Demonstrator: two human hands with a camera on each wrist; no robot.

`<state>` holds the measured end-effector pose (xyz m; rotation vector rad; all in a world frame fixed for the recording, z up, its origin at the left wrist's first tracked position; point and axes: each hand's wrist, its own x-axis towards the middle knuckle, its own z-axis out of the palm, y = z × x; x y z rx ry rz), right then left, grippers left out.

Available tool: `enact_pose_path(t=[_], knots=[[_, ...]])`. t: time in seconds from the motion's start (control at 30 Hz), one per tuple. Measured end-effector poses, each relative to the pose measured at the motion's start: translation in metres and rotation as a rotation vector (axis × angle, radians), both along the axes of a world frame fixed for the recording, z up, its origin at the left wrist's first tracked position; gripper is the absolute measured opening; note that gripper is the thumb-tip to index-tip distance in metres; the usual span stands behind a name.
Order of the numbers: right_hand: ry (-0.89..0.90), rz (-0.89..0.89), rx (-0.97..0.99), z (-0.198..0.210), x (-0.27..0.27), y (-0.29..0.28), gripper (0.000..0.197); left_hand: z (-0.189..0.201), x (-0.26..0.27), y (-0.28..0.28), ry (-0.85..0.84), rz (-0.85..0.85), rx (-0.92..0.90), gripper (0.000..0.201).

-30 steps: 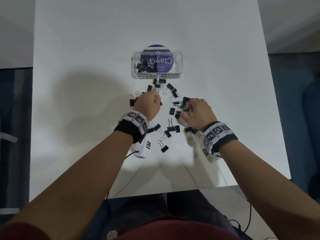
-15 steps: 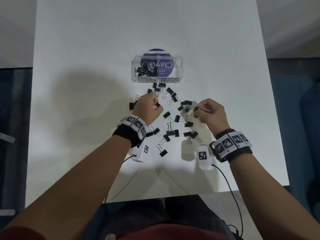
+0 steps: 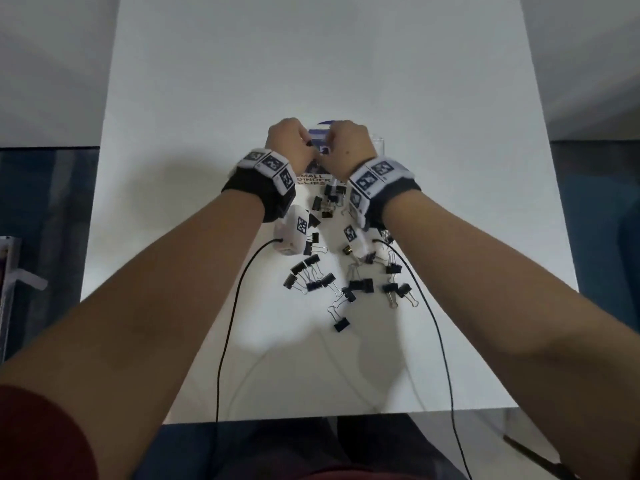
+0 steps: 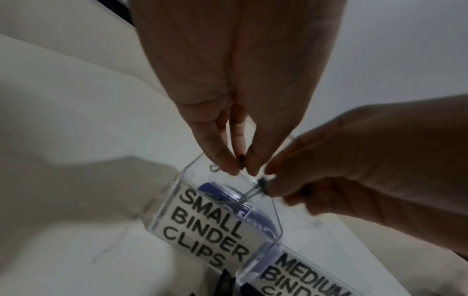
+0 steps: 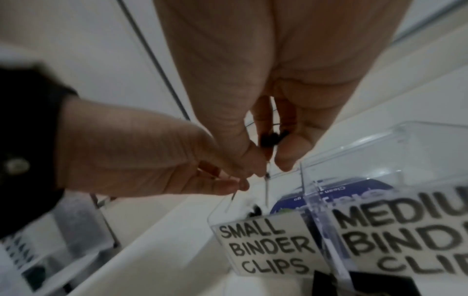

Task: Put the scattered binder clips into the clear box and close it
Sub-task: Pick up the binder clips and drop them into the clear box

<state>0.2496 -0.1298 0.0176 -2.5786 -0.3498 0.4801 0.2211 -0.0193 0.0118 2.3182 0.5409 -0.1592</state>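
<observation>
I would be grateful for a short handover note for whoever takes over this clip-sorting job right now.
Left hand: pinching a small binder clip over the compartment labelled SMALL BINDER CLIPS.
Right hand: pinching another clip just above the same compartment, beside the left fingertips.
Clear box: open on the white table, with two labelled compartments, small and medium; no lid can be made out.
Done: a few clips already lie in the small side.
Left: drop these two, then gather the scattered clips lying on the table between the box and the person, and close the box.
</observation>
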Motion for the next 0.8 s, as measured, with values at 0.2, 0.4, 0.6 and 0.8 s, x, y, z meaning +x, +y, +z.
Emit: enact_pose_path(t=[0.2,0.4,0.6,0.8], knots=[[0.046,-0.034,0.146,0.016,-0.006,-0.037,0.029,-0.008,-0.02,0.006,-0.132,0.033,-0.101,0.025],[0.096,-0.175,0.044,-0.007,-0.053,-0.145,0.015,-0.026,-0.067,-0.047,-0.078,-0.357,-0.134,0.016],[0.032,-0.077,0.024,-0.05,-0.099,-0.152,0.016,-0.042,-0.074,-0.101,0.011,-0.721,-0.014,0.036],[-0.012,-0.08,-0.01,-0.072,-0.111,-0.148,0.022,-0.056,-0.069,-0.113,0.026,-0.85,0.132,0.043]])
